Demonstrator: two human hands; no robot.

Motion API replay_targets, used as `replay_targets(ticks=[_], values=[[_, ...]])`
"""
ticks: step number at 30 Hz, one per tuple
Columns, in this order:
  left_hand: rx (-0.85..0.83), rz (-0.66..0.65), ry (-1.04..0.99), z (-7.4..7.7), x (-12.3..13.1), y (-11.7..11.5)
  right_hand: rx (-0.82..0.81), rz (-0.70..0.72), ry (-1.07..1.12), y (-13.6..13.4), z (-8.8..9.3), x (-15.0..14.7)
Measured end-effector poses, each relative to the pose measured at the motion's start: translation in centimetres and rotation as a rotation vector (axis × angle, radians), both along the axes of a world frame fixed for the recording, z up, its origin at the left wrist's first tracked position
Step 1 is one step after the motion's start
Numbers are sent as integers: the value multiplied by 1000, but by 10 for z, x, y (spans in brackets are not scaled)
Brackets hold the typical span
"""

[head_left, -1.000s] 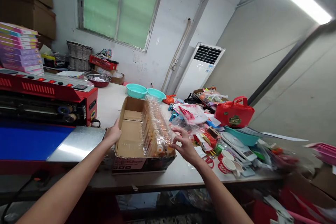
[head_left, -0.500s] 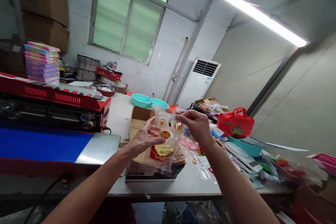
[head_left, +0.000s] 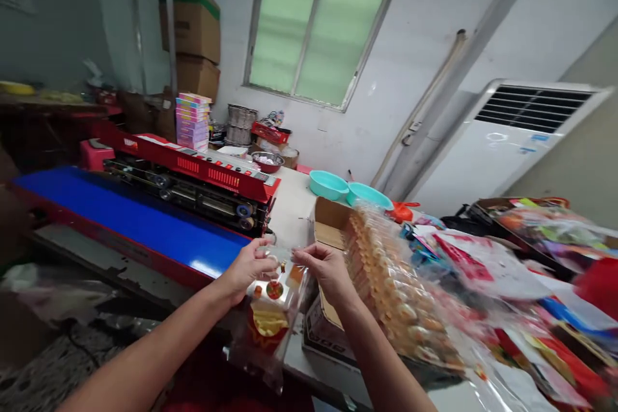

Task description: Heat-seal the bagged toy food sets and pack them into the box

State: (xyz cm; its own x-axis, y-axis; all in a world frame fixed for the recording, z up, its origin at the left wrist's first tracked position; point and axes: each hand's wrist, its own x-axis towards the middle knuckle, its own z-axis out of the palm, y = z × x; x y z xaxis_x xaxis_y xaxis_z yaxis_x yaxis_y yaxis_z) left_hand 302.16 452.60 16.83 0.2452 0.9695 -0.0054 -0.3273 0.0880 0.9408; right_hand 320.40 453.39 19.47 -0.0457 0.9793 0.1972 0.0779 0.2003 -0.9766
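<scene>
A clear plastic bag (head_left: 268, 351) hangs in front of me, its top edge between my two hands. Inside lie what look like toy food pieces: a red carton of yellow fries (head_left: 268, 324), a small round red piece and an orange one. My left hand (head_left: 248, 270) pinches the bag's upper left corner. On the upper right edge, the thumb and fingers of my right hand (head_left: 328, 268) are closed. Just right of the bag stands an open cardboard box (head_left: 328, 232), packed with rows of clear plastic packs (head_left: 396, 277) holding brownish pieces.
To the left runs a red machine (head_left: 226, 180) with a blue conveyor belt (head_left: 125, 219). Two turquoise basins (head_left: 328, 185) stand at the back of the table. Loose plastic bags and packaging (head_left: 473, 264) cover the right side. An air conditioner (head_left: 512, 148) stands at the far right.
My view has turned left. Both hands have carried the bag from in front of the box to its left, lower and near the end of the conveyor belt.
</scene>
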Motion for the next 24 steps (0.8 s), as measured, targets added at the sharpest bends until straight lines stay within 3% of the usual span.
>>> replay_targets(ticks=[9, 16, 24], values=[[-158, 97, -35, -8, -14, 48, -191, 44, 118, 37, -21, -18], [-153, 229, 24, -28, -8, 82, -262, -17, 192, 55, -39, -28], [-271, 187, 84, -28, -32, 119, -259, -120, 180, 101, -34, -40]])
